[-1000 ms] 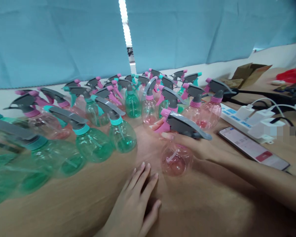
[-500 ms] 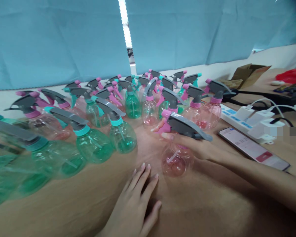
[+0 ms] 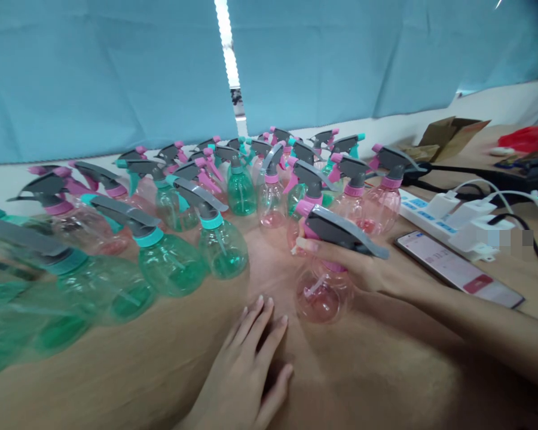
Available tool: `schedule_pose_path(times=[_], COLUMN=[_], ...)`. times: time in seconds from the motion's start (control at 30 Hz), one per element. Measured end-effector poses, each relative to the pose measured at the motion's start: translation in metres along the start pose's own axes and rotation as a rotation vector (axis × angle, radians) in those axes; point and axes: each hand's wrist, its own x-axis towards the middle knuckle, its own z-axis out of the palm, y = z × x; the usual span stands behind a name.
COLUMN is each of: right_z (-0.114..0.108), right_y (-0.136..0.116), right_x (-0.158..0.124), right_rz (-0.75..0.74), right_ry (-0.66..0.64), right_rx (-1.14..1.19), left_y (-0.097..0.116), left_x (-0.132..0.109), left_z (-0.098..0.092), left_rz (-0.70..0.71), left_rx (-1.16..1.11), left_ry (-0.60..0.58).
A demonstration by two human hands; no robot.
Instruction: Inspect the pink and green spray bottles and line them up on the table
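My right hand (image 3: 367, 263) is wrapped round the neck and trigger of a pink spray bottle (image 3: 321, 301) with a grey head and a pink nozzle pointing away to the left. The bottle is on the table, and its trigger is mostly behind my fingers. My left hand (image 3: 246, 364) lies flat on the table to the left of it, fingers stretched out, holding nothing. Nearest to that hand is a green spray bottle (image 3: 224, 251) with a turquoise collar. Another green spray bottle (image 3: 173, 263) stands just left of that one.
Several more pink and green spray bottles (image 3: 242, 185) crowd the table's back and left side. On the right lie a phone (image 3: 459, 269) with a lit screen and a white power strip (image 3: 425, 218) with plugs and cables. Behind these are an open cardboard box (image 3: 452, 137) and a red bag (image 3: 526, 140).
The fingers of my right hand have drawn in towards the bottle's neck, from further out at the trigger. The bottle has shifted very slightly right. My left hand has stayed put.
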Motion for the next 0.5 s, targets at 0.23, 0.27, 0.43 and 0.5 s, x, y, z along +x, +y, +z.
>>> schedule_pose_path(times=[0.23, 0.27, 0.43, 0.5], right_z=[0.0024, 0.0029, 0.0041, 0.0039], right_y=[0.0011, 0.0003, -0.0032, -0.0031], right_x=[0.0012, 0.0011, 0.0003, 0.0002], right_rz=[0.011, 0.023, 0.039, 0.041], right_ry=[0.017, 0.027, 0.037, 0.029], right_rx=[0.022, 0.015, 0.035, 0.041], left_y=[0.0004, 0.0005, 0.0009, 0.0009], left_x=[0.0008, 0.0008, 0.0008, 0.001], left_z=[-0.0009, -0.001, -0.0012, -0.0009], left_rz=[-0.012, -0.015, -0.019, -0.015], left_rx=[-0.008, -0.011, -0.022, -0.025], left_ry=[0.0, 0.0, 0.0, 0.005])
